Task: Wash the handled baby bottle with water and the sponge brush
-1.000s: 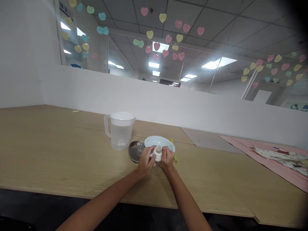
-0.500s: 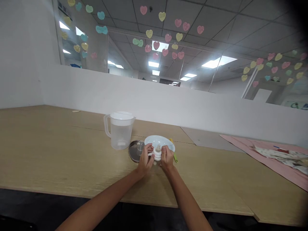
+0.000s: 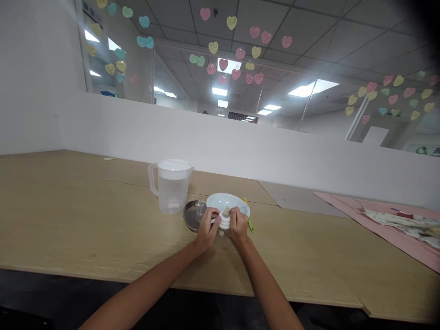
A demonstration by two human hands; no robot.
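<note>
Both of my hands are closed round a small baby bottle (image 3: 225,221) with a white collar and a teat on top, held upright just above the wooden table (image 3: 85,220). My left hand (image 3: 206,228) grips its left side and my right hand (image 3: 238,224) grips its right side. Right behind the bottle lies a pale blue plate (image 3: 227,201). A round dark metal lid (image 3: 191,214) with a clear knob lies to the left of my left hand.
A clear plastic jug (image 3: 171,185) with a lid and some water stands behind the metal lid. A yellow-green utensil (image 3: 250,222) pokes out beside the plate. A pink mat (image 3: 385,227) with patterned cloth lies at the right. A white partition (image 3: 240,146) runs along the table's back.
My hands have stayed on the bottle and shifted only slightly, with the fingers turning a little on the collar. Nothing else has moved.
</note>
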